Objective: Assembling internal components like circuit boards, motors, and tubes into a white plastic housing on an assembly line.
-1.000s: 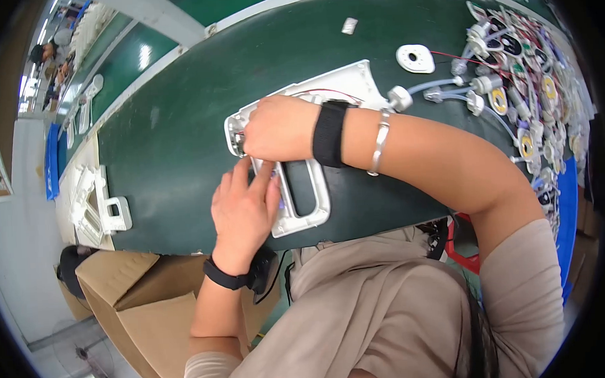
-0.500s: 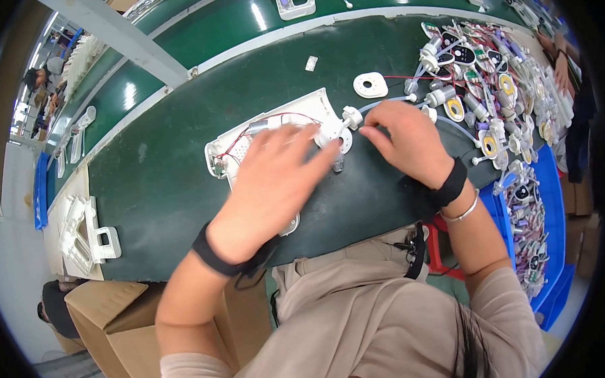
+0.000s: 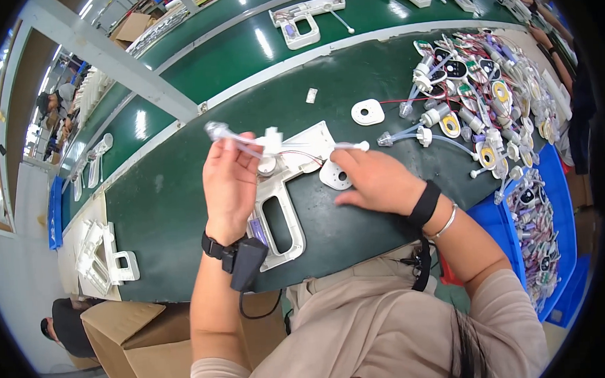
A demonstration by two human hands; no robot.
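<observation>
Green matting covered the table [image 3: 182, 214], with a second green lane beyond a white divider, where another white pistol-shaped housing [image 3: 306, 18] lay. Left hand [image 3: 229, 185] was raised just above the table, fingers closed around a clear tube assembly [image 3: 243, 143] with a small white fitting at its middle; the tube ran rightward to a white tip near the right hand. Right hand [image 3: 376, 182] lay palm-down on the table, fingertips pressing a white round disc [image 3: 336, 176]; nothing was enclosed in it (more a pinning touch than a grip). Between the hands lay the white handle-shaped housing [image 3: 283, 203], open face up, red wires showing inside, its loop grip pointing toward the person. A wrist strap with a dark block [image 3: 245, 259] hung at the left forearm. Judgement: seating the tube would go best if it were lowered level into the housing channel, kept clear of the red wires, with the right hand steadying the housing against sliding. A second white disc [image 3: 367, 112] sat apart, farther up the table. To the right, a loose heap of tubed and wired parts [image 3: 487, 93] lay directly on the table. Blue bin [image 3: 519, 210] at the right edge held more of the same small wired parts; its depth could not be told. Stacked white housings [image 3: 103, 255] stood at the left end, cardboard boxes [image 3: 140, 345] below.
</observation>
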